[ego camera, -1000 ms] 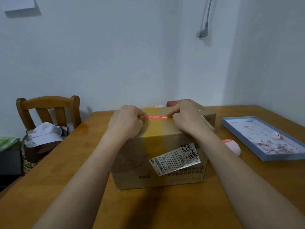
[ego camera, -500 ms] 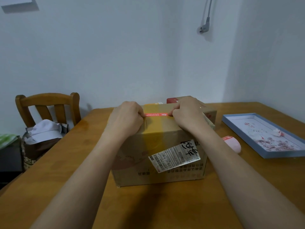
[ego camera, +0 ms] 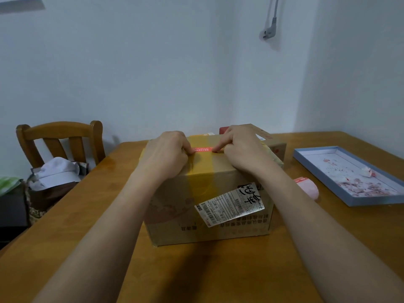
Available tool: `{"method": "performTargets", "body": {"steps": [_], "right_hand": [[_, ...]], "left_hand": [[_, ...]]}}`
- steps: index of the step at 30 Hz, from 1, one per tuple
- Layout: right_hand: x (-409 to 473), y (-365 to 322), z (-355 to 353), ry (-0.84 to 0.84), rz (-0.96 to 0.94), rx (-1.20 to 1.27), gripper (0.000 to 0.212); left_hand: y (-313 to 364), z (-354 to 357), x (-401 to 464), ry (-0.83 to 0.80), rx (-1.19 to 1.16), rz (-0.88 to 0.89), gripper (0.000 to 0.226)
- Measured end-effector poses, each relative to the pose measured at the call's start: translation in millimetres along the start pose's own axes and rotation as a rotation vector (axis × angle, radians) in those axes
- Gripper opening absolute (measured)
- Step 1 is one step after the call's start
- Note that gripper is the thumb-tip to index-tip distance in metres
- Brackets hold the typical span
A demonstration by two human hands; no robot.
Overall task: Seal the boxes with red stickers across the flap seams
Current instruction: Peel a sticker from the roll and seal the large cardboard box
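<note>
Surface: wooden table, orange-brown, glossy, filling the lower half of the frame. A cardboard box stands at centre frame on the table, flaps closed, with a band of yellowish tape running over its top and down the near face. A white shipping label, tilted, is stuck on the near face at right, with black handwriting on its upper corner.

Red sticker: lies on the box top at centre, running left to right across the tape band. Left hand rests on the box top at the sticker's left end, fingers curled, fingertips on that end. Right hand rests at the sticker's right end, index finger extended and pressing down on it. The hands are apart, with the visible stretch of sticker between them. Whether either hand pinches the sticker cannot be told.

A second cardboard box sits behind the first, upper right of it, partly hidden by the right hand. A pink object lies on the table just right of the front box. Right edge of frame: shallow blue tray with a white inside carrying red scraps.

Room: plain white walls meeting in a corner at upper right; a grey plug on a cable hangs at upper centre-right. Left of frame: wooden chair against the wall, with a bag holding white wrapping on its seat.
</note>
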State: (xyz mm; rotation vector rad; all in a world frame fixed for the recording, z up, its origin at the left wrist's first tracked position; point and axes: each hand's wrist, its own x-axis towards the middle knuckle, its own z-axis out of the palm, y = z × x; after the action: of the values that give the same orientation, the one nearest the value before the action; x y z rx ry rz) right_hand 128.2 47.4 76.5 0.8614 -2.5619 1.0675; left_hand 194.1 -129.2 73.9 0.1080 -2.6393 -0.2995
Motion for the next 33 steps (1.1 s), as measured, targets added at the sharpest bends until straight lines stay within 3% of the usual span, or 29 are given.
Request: {"method": "performTargets", "body": {"steps": [6,11,15,22,29,33], "right_hand": [[0,0,-1,0.005,0.010,0.013,0.044],[1,0,-1,0.009,0.004,0.026,0.043],[2,3,1,0.009,-0.005,0.023,0.041],[4,6,3,0.020,0.004,0.039,0.043],[3,5,3,0.011,0.005,0.031,0.043],[2,5,1,0.096,-0.004,0.095,0.042]], "left_hand": [[1,1,-4,0.130,-0.049,-0.024,0.035],[1,-2,-3,0.030,-0.035,0.054,0.046],[2,-1,-1,-0.008,-0.048,0.005,0.044],[1,-2,-4,0.092,-0.094,0.010,0.041],[6,-3,-2,0.011,-0.023,0.023,0.043],[11,-5,-5,0.122,-0.032,-0.001,0.035]]}}
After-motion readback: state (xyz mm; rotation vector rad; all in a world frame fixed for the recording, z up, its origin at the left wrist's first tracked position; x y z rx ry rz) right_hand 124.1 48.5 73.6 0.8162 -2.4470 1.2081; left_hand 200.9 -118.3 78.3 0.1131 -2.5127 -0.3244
